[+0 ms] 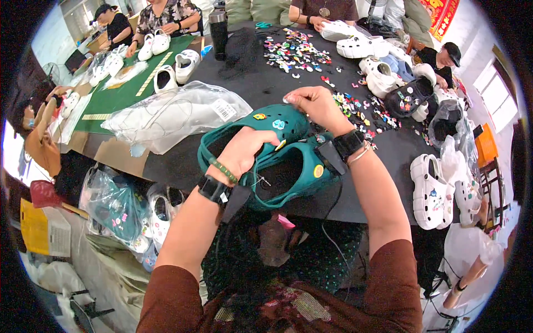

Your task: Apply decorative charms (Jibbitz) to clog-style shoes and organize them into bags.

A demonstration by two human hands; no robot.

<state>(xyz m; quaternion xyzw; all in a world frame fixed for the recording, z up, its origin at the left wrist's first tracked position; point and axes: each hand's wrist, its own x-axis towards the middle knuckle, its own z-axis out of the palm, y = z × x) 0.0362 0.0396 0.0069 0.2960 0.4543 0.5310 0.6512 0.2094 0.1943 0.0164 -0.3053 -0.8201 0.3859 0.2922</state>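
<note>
Two hands (244,152) (311,105) hold green clogs (277,161) beside clear labelled bag (177,114)

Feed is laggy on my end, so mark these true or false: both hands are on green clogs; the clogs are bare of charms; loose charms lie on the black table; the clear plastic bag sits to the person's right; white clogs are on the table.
1. Both hands are on the green clogs: true. The left hand grips one from inside and the right hand presses at its toe.
2. The clogs carry no charms: false. Several small charms already sit on them.
3. Loose charms lie on the black table: true.
4. The clear plastic bag is on the person's right: false, it lies to the left.
5. White clogs are on the table: true.
</note>
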